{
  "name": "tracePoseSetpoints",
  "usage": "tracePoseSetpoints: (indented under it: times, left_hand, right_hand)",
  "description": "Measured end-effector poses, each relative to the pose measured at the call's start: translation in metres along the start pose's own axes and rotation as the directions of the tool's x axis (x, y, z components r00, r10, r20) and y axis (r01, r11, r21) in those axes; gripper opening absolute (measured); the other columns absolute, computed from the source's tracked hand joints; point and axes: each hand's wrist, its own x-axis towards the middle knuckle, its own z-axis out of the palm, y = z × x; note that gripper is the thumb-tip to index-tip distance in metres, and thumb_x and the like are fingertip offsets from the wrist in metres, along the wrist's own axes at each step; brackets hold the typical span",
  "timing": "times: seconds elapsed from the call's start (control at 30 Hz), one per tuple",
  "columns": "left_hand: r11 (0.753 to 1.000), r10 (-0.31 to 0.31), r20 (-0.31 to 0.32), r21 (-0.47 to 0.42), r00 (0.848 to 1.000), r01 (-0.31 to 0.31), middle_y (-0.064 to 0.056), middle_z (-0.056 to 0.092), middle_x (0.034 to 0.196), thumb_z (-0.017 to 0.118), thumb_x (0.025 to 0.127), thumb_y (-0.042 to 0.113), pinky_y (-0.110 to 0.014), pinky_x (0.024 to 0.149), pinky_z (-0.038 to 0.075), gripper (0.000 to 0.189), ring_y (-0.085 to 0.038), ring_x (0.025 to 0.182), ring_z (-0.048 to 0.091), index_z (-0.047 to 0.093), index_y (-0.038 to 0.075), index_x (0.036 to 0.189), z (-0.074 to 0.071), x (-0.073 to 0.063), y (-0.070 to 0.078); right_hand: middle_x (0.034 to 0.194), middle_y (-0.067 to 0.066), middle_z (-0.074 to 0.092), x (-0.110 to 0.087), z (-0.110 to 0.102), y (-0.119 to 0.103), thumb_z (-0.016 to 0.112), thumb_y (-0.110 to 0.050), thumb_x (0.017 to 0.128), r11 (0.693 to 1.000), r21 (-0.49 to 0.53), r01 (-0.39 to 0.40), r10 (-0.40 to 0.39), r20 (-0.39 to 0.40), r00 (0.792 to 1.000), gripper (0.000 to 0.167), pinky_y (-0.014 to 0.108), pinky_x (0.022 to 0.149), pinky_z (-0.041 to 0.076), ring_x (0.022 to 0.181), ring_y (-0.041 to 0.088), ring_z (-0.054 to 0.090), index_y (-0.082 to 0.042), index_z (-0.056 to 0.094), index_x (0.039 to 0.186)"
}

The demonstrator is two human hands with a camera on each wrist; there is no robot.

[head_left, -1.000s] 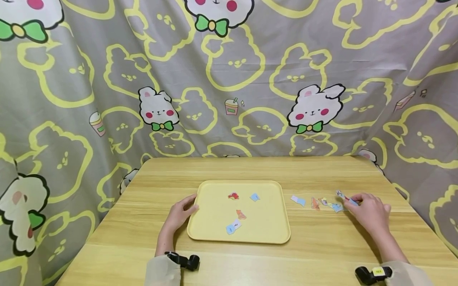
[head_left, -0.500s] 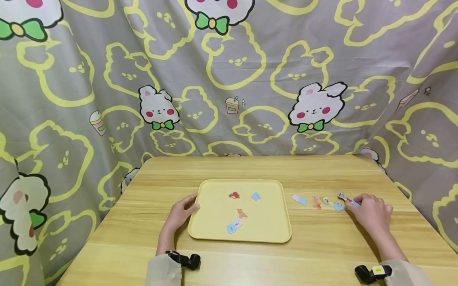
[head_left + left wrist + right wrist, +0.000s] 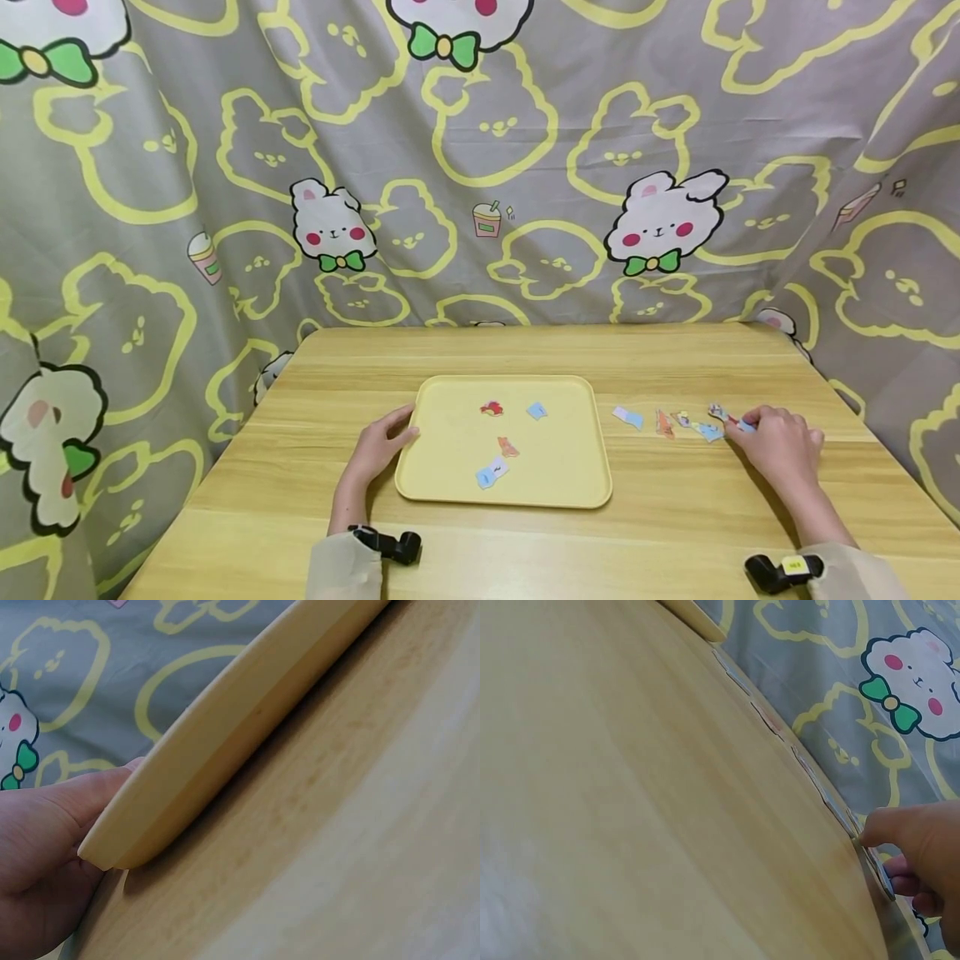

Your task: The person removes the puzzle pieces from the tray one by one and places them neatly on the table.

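My left hand (image 3: 380,443) holds the left rim of a yellow tray (image 3: 555,475). In the left wrist view, its thumb lies against the tray rim (image 3: 187,742); the other fingers are partly hidden. On the tray are a red cutout (image 3: 492,408), a small blue one (image 3: 537,410), an orange one (image 3: 507,447) and a blue-white one (image 3: 492,472). At the right, my right hand (image 3: 783,446) pinches a flat printed cutout (image 3: 717,412) low over the table, covering part of it. The right wrist view shows this cutout (image 3: 877,870) edge-on at the fingertips.
Between tray and right hand lies a row of flat cutouts: a blue-white one (image 3: 627,417), an orange one (image 3: 664,422) and yellow-blue ones (image 3: 705,429), close together. The wooden table (image 3: 510,554) ends at a patterned curtain (image 3: 540,167).
The right hand has lowered the cutout slightly, and its visible end has turned a little. The left hand stays on the tray. The whole view has shifted very slightly.
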Motion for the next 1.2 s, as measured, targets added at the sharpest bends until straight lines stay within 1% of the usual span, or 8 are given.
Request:
tracePoseSetpoints:
  times: [0.3,0.47,0.67,1.0,1.2]
  left_hand:
    - [1.0,-0.003,0.003,-0.025,1.0,0.003,-0.015,0.051,0.147,0.065,0.095,0.023,-0.049,0.118,0.036,0.053,-0.034,0.14,0.044,0.05,0.01,0.144,0.0006,-0.001,0.0005]
    - [1.0,0.003,-0.003,-0.017,1.0,-0.003,-0.017,0.052,0.146,0.065,0.095,0.023,-0.051,0.116,0.038,0.053,-0.036,0.138,0.046,0.05,0.01,0.144,0.0009,-0.0012,-0.0009]
    - [0.999,-0.014,0.002,-0.03,1.0,0.014,-0.015,0.051,0.147,0.065,0.095,0.022,-0.048,0.117,0.038,0.052,-0.034,0.138,0.046,0.05,0.011,0.144,0.0007,-0.0013,-0.0017]
    - [1.0,-0.004,0.002,-0.025,1.0,0.004,-0.016,0.051,0.146,0.065,0.095,0.022,-0.049,0.116,0.038,0.053,-0.035,0.138,0.047,0.05,0.01,0.144,0.0002,0.0003,-0.0007]
    - [1.0,0.0,0.004,-0.029,1.0,0.0,-0.017,0.051,0.146,0.065,0.095,0.022,-0.049,0.116,0.038,0.053,-0.035,0.137,0.047,0.049,0.01,0.144,-0.0007,0.0007,0.0007]
  right_hand:
    - [0.094,0.028,0.066,-0.0005,0.0007,0.0018,0.072,-0.03,0.085,1.0,-0.018,0.001,0.0,0.008,1.0,0.037,0.045,0.063,0.025,0.082,0.043,0.053,0.004,0.067,0.096]
    - [0.096,0.028,0.067,-0.0006,0.001,0.0014,0.072,-0.032,0.085,1.0,-0.02,-0.003,0.003,0.007,1.0,0.038,0.045,0.063,0.025,0.083,0.042,0.053,0.003,0.068,0.098]
    - [0.095,0.027,0.067,-0.0018,0.0017,0.0004,0.073,-0.034,0.085,1.0,-0.012,0.014,-0.014,-0.013,1.0,0.038,0.044,0.062,0.025,0.081,0.041,0.053,0.002,0.068,0.096]
    - [0.098,0.028,0.066,-0.0016,0.0021,0.0007,0.073,-0.034,0.085,0.999,-0.007,0.034,-0.034,-0.022,0.999,0.038,0.045,0.063,0.025,0.084,0.041,0.053,0.003,0.068,0.096]
    - [0.102,0.028,0.065,-0.0023,0.0005,-0.0014,0.069,-0.037,0.088,0.999,0.013,0.041,-0.04,-0.011,0.999,0.041,0.044,0.063,0.024,0.086,0.041,0.053,0.002,0.068,0.099]
